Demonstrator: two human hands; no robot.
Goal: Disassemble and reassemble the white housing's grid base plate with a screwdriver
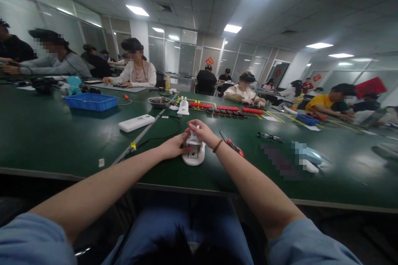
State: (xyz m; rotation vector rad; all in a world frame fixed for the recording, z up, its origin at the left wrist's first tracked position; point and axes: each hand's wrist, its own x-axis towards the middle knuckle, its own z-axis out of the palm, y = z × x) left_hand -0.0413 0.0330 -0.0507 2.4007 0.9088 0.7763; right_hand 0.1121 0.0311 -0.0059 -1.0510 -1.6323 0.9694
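A small white plastic device (194,154) with an oval base stands on the dark green table (56,136) straight ahead of me. My left hand (173,145) is closed against its left side, fingers pressed to it. My right hand (201,131) curls over its top from the right and grips the upper part. A red-handled tool (231,144) lies just right of my right wrist. A black cable (155,137) runs from the left toward the device.
A white power bank (136,123) lies to the left, a blue tray (90,101) beyond it. A metal bowl (158,101), a second white device (183,107), red strips (226,108) and glasses (270,136) lie farther off. Several people sit around the table.
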